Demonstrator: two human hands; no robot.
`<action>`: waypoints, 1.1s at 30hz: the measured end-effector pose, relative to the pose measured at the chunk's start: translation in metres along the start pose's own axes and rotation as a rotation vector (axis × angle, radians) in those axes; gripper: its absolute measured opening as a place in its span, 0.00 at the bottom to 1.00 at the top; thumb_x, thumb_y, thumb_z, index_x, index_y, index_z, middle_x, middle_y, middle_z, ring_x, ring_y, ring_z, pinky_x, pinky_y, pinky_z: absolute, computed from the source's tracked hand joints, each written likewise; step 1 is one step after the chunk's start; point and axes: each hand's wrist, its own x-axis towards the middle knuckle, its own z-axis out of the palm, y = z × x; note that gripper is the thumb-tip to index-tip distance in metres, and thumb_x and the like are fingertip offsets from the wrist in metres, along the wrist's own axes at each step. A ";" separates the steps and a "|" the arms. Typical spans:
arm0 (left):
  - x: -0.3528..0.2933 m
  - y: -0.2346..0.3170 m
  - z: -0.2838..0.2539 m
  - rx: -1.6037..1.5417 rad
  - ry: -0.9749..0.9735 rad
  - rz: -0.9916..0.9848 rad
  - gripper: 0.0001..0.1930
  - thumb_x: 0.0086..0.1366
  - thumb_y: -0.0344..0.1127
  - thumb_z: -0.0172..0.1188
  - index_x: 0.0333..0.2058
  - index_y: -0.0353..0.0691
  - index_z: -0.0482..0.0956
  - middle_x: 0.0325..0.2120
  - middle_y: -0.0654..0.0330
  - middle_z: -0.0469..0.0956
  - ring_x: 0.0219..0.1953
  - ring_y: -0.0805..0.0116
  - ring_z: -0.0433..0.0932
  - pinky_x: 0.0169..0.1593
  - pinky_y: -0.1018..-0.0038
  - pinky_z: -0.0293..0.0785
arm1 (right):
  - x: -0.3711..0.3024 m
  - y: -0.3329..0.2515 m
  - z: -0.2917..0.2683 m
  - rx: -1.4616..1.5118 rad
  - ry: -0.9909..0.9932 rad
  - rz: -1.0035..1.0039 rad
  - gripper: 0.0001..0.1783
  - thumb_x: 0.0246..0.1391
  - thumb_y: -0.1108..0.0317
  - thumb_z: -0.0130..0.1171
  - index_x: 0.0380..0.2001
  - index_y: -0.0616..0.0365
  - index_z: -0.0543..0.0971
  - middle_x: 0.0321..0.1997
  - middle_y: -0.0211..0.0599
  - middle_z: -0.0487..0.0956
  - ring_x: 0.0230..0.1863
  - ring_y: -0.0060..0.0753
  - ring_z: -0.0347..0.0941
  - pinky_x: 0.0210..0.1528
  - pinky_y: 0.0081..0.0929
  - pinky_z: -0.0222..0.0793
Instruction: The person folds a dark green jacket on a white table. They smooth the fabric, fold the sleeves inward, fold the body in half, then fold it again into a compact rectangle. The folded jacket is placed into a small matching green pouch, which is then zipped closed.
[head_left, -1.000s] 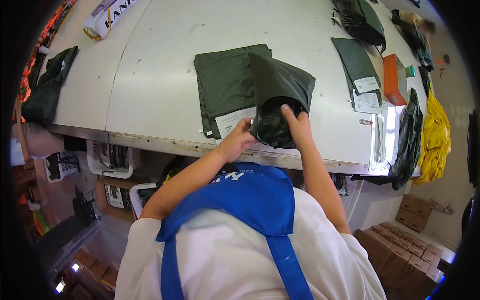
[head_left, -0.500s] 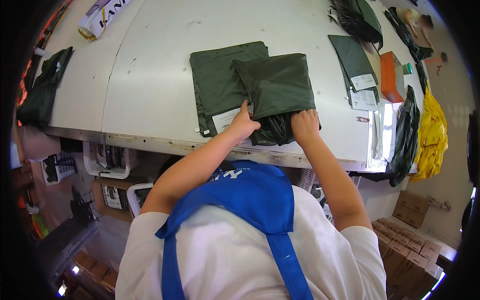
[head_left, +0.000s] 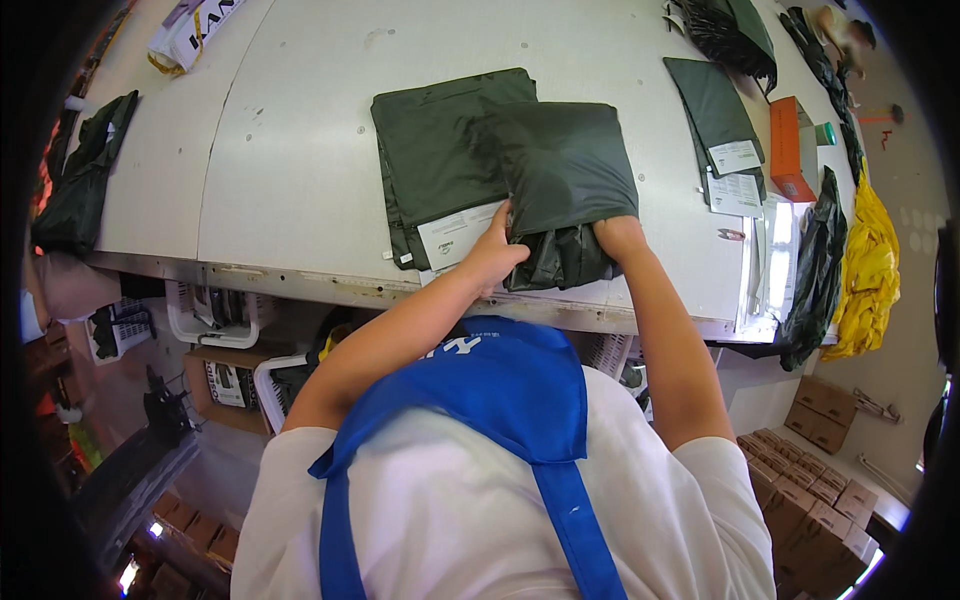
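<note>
A dark green fabric pouch (head_left: 572,150) lies partly over a flat folded dark green stack (head_left: 440,150) with a white printed label (head_left: 462,237). Darker, shiny crumpled cloth (head_left: 560,258) bunches at the pouch's near, open edge. My left hand (head_left: 493,252) holds the pouch's left near corner, its thumb on the bunched cloth and its index finger along the edge. At the right near corner, my right hand (head_left: 622,238) reaches in under the pouch's edge, so its fingers are hidden.
Labelled dark green pieces (head_left: 712,110) lie to the right beside an orange box (head_left: 790,150). Dark cloth (head_left: 815,270) and yellow cloth (head_left: 868,270) hang at the right edge. Another dark bundle (head_left: 85,180) is far left. White baskets (head_left: 210,320) stand below the table edge (head_left: 300,285).
My right hand has slid in under the pouch's edge, and its fingers have gone out of sight. The pouch has bulged and shifted slightly right. My left hand stays at its corner.
</note>
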 end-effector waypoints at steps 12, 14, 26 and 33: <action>-0.013 0.019 -0.008 0.075 -0.129 -0.030 0.42 0.50 0.28 0.60 0.64 0.35 0.51 0.58 0.50 0.63 0.60 0.61 0.62 0.62 0.73 0.55 | 0.027 -0.071 0.042 -0.103 -0.216 -0.213 0.33 0.61 0.49 0.40 0.65 0.56 0.56 0.70 0.45 0.53 0.70 0.43 0.47 0.70 0.37 0.39; -0.016 0.014 -0.003 -0.001 -0.076 0.031 0.46 0.50 0.33 0.66 0.65 0.38 0.49 0.58 0.52 0.63 0.59 0.63 0.63 0.62 0.71 0.56 | 0.034 -0.081 0.045 -0.168 -0.255 -0.186 0.35 0.61 0.49 0.39 0.67 0.56 0.53 0.72 0.44 0.49 0.72 0.43 0.43 0.72 0.36 0.35; -0.031 0.013 -0.012 0.007 -0.117 0.038 0.54 0.46 0.19 0.60 0.68 0.47 0.35 0.66 0.52 0.49 0.66 0.62 0.53 0.65 0.74 0.47 | 0.031 -0.020 0.020 0.729 -0.094 -0.086 0.35 0.58 0.50 0.47 0.65 0.56 0.58 0.70 0.45 0.54 0.70 0.43 0.49 0.70 0.37 0.41; -0.019 0.033 -0.022 -0.136 -0.181 -0.157 0.55 0.45 0.25 0.65 0.67 0.42 0.39 0.63 0.54 0.54 0.64 0.60 0.55 0.65 0.70 0.51 | 0.030 -0.060 0.028 0.011 -0.082 -0.161 0.34 0.58 0.51 0.47 0.64 0.56 0.59 0.69 0.46 0.55 0.69 0.44 0.50 0.70 0.37 0.42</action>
